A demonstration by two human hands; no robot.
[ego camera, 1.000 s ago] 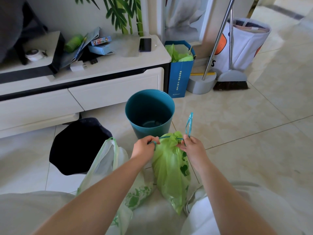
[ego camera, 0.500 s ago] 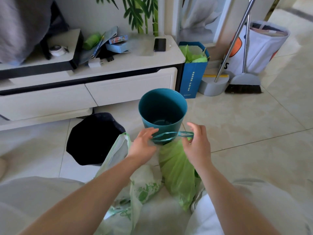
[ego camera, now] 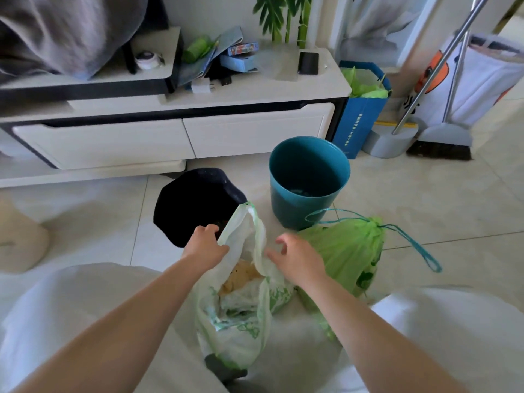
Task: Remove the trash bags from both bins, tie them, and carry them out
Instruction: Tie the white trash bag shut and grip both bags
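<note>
A green trash bag (ego camera: 347, 251) lies on the floor to the right, its neck cinched by a teal drawstring (ego camera: 408, 236) that trails loose. In front of me stands a pale, white-green trash bag (ego camera: 241, 313) with its mouth gaping, brown and white rubbish visible inside. My left hand (ego camera: 205, 245) touches the left edge of that mouth, fingers curled. My right hand (ego camera: 295, 256) hovers at the right edge with fingers spread, holding nothing. Behind them sit a black bin (ego camera: 195, 202) and a teal bin (ego camera: 307, 180), neither holding a bag.
A white TV cabinet (ego camera: 175, 137) runs along the back with clutter and a phone (ego camera: 308, 63) on top. A blue paper bag (ego camera: 360, 120), a dustpan (ego camera: 390, 140) and broom (ego camera: 442, 143) stand at the right. My pale-trousered knees fill the bottom. Tiled floor stretches to the right.
Both hands let go of the green bag's drawstring; that bag now lies tied at the right. The hands moved left to the open pale bag's mouth.
</note>
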